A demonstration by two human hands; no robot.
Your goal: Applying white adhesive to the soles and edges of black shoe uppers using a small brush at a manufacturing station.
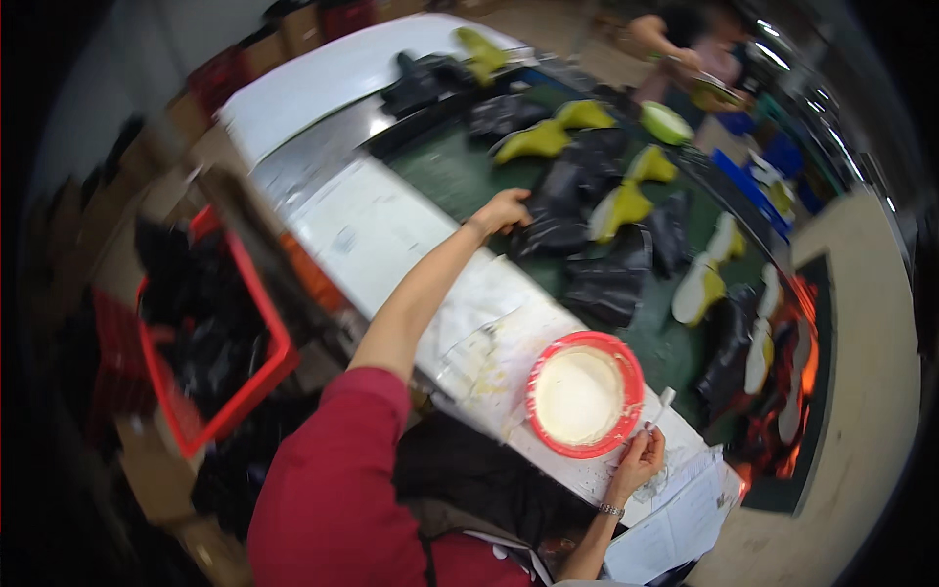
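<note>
My left arm reaches out over the green belt (pixel 445 186), and my left hand (pixel 502 212) is closed on the near edge of a black boot upper (pixel 553 220). Its fingertips are partly hidden there. Closer to me, my right hand (pixel 641 460) pinches a small white-tipped brush (pixel 667 396), tip pointing up and away. That hand is just right of a red bowl (pixel 634 370) of cream-coloured paste (pixel 579 395), on the white ledge (pixel 391 240). Around the left hand lie more black uppers and yellow-green shoe forms (pixel 619 210), some with pale soles (pixel 694 289).
A red crate (pixel 279 367) of black material stands at my left. Papers (pixel 675 519) lie at the ledge's right end. Beyond the belt, another person (pixel 685 54) handles a green piece. An orange glow (pixel 808 342) lights the belt's right end, by a beige cover (pixel 866 372).
</note>
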